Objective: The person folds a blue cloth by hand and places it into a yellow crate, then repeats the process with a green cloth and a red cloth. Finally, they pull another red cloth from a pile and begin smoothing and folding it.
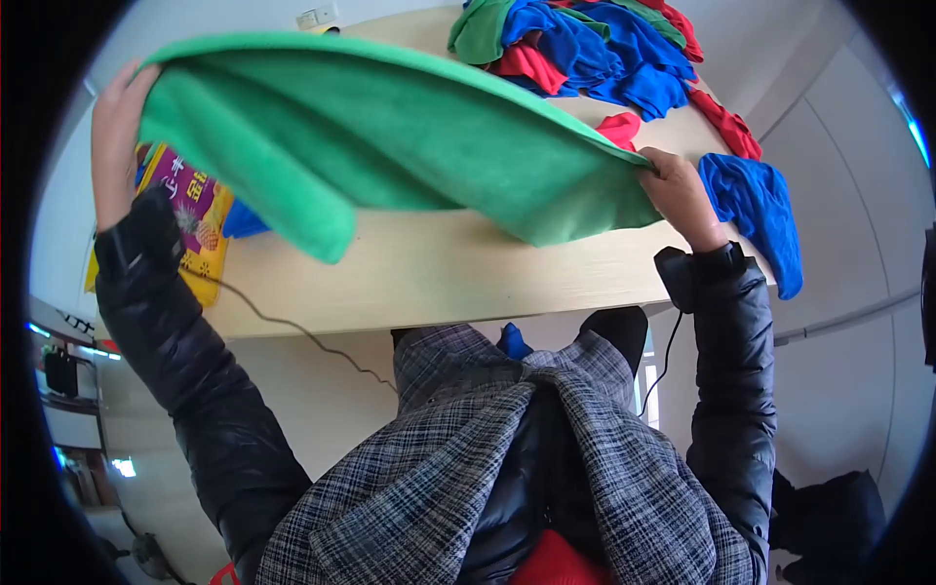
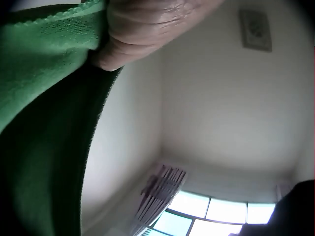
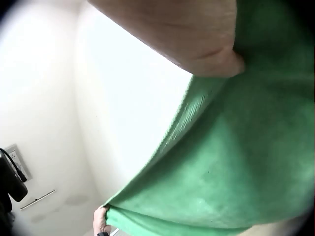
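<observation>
A green towel point(image 1: 390, 136) is stretched above the table between both hands, its lower part hanging in loose folds. At its left corner my left hand point(image 1: 119, 127) pinches the edge; the left wrist view shows thumb and stitched hem of the towel point(image 2: 44, 64) close up. My right hand point(image 1: 681, 193) grips the opposite corner, raised over the right side of the table. In the right wrist view, the towel point(image 3: 221, 157) spreads from the right hand point(image 3: 197, 44) down toward the left hand point(image 3: 101, 220) in the distance.
A pile of blue, red and green cloths point(image 1: 595, 54) lies at the table's back right. One blue cloth point(image 1: 756, 214) hangs over the right edge. On the left sits a yellow and purple package point(image 1: 200, 219), with a cable point(image 1: 283, 320) running across the table point(image 1: 439, 278).
</observation>
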Motion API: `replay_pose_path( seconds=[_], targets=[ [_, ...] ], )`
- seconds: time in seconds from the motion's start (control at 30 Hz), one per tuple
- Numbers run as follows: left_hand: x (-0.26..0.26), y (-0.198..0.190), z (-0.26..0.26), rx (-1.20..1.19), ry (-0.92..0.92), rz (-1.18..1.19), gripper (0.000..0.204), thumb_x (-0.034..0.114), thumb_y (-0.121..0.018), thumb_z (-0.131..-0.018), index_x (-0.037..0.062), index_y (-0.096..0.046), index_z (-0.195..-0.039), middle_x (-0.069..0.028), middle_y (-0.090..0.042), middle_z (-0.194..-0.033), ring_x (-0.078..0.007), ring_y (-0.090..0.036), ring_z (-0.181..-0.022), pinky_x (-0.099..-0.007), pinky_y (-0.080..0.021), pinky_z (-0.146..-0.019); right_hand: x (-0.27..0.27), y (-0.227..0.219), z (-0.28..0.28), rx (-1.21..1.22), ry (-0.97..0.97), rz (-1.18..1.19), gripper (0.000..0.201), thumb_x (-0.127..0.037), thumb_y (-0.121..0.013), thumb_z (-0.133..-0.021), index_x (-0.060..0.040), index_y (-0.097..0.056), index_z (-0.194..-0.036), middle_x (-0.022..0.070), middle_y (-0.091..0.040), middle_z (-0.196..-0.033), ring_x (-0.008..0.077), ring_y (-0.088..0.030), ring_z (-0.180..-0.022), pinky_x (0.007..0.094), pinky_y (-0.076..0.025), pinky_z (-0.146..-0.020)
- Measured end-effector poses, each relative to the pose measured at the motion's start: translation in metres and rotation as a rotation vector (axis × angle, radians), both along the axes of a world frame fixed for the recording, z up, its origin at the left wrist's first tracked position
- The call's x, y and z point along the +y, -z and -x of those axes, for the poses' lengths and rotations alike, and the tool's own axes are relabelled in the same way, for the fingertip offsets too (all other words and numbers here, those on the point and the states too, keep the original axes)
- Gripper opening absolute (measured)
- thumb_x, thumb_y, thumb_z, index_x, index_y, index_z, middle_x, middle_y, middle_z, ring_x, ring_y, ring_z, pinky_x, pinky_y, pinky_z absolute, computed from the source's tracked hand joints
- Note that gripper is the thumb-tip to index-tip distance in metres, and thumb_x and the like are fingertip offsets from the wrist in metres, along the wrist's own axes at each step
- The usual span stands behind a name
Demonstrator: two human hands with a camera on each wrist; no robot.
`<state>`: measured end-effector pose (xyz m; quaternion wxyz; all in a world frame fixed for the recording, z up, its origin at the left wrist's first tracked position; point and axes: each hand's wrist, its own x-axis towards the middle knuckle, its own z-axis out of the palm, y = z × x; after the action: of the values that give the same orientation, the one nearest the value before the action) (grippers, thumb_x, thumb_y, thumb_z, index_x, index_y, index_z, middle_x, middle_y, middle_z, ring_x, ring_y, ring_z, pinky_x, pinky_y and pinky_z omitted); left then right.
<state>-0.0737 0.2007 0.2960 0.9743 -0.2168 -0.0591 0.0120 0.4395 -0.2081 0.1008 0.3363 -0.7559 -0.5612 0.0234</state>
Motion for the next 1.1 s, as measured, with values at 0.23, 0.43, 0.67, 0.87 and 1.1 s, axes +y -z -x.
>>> replay_pose_path(
  seconds=[0.23, 0.43, 0.67, 0.87, 1.1],
  targets=[
    [-0.091, 0.061, -0.007, 1.325, -1.365, -2.121, 0.026, 0.014, -0.058, -0.099, -0.0017, -0.065, -0.118, -0.0066, -0.067, -0.109, -0.0110, -0.064, -0.096, -0.0252, -0.050, -0.086, 0.057, 0.071, -0.030, 0.046, -0.267, -0.024, 0.023, -0.008, -0.058, -0.088, 0.0004, -0.066, -0.107, 0.0188, -0.067, -0.110, 0.0292, -0.064, -0.101, 0.0391, -0.051, -0.086],
    [-0.109, 0.139, -0.047, 1.398, -1.054, -2.180, 0.025, 0.010, -0.055, -0.097, -0.0019, -0.063, -0.117, -0.0035, -0.066, -0.106, -0.0098, -0.061, -0.094, -0.0252, -0.048, -0.085, 0.142, 0.142, -0.035, -0.322, -0.295, 0.144, 0.027, -0.012, -0.050, -0.086, -0.0048, -0.067, -0.105, 0.0186, -0.066, -0.121, 0.0349, -0.062, -0.114, 0.0459, -0.052, -0.093],
    [-0.100, 0.188, -0.087, 1.341, -0.890, -2.280, 0.029, 0.012, -0.057, -0.097, -0.0037, -0.059, -0.122, -0.0054, -0.063, -0.114, -0.0122, -0.056, -0.108, -0.0258, -0.042, -0.096, 0.097, 0.167, -0.125, -0.409, 0.325, 0.305, 0.019, -0.015, -0.052, -0.085, -0.0094, -0.068, -0.095, 0.0141, -0.071, -0.095, 0.0362, -0.069, -0.091, 0.0509, -0.055, -0.079],
    [-0.082, 0.174, -0.082, 1.249, -0.979, -2.325, 0.020, 0.013, -0.058, -0.099, -0.0007, -0.063, -0.112, -0.0012, -0.064, -0.102, -0.0075, -0.057, -0.097, -0.0223, -0.044, -0.086, 0.016, 0.077, -0.155, 0.103, 0.169, -0.049, 0.023, -0.014, -0.062, -0.087, -0.0014, -0.071, -0.104, 0.0156, -0.073, -0.089, 0.0262, -0.071, -0.079, 0.0403, -0.056, -0.073],
    [-0.047, 0.137, 0.002, 1.040, -1.059, -1.879, 0.025, 0.017, -0.064, -0.098, 0.0009, -0.063, -0.117, -0.0056, -0.067, -0.107, -0.0128, -0.063, -0.102, -0.0268, -0.049, -0.091, -0.060, -0.037, -0.145, 0.663, -0.006, -0.176, 0.022, -0.016, -0.064, -0.098, 0.0004, -0.069, -0.111, 0.0057, -0.073, -0.096, 0.0152, -0.071, -0.085, 0.0294, -0.057, -0.078]
  ],
)
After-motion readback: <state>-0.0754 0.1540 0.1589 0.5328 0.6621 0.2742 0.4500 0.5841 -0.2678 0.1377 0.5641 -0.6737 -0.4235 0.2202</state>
